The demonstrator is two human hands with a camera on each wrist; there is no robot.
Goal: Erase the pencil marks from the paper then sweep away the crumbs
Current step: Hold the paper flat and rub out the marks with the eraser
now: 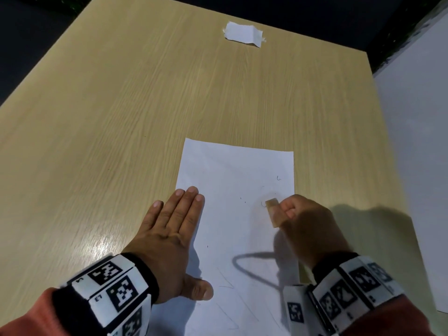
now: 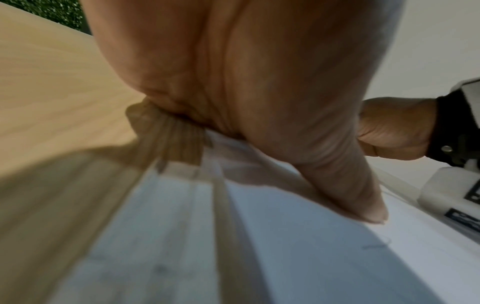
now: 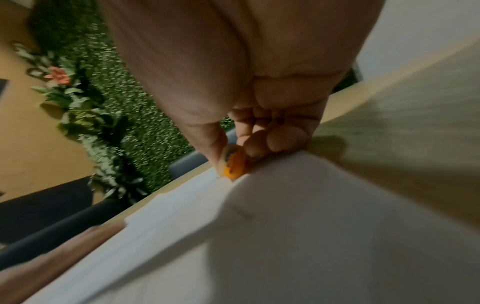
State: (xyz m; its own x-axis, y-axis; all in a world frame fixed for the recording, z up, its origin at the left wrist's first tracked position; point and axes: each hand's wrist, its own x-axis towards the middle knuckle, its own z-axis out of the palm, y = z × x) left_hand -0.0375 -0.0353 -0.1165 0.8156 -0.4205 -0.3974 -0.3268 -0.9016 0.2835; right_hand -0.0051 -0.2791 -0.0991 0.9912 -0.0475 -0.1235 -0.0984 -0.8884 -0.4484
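Wooden worktop [image 1: 121, 117]: paper [image 1: 232, 170] under flat, straight-fingered left hand [image 1: 169, 229]; right hand [image 1: 308, 221] pinching eraser [image 1: 272, 210], rubbing; pencil marks [image 1: 228, 284] between hands remain, crumbs [image 1: 243, 200] unswept.

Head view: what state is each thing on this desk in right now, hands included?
Paper: flat on the table, faint pencil marks left, a few dark crumbs.
Left hand: flat, fingers straight, pressing the paper's left edge.
Right hand: fingers curled, pinching the eraser.
Eraser: tip on the paper, blurred.
Paper scrap: torn, lying alone at the far end.
Table: bearing it all.
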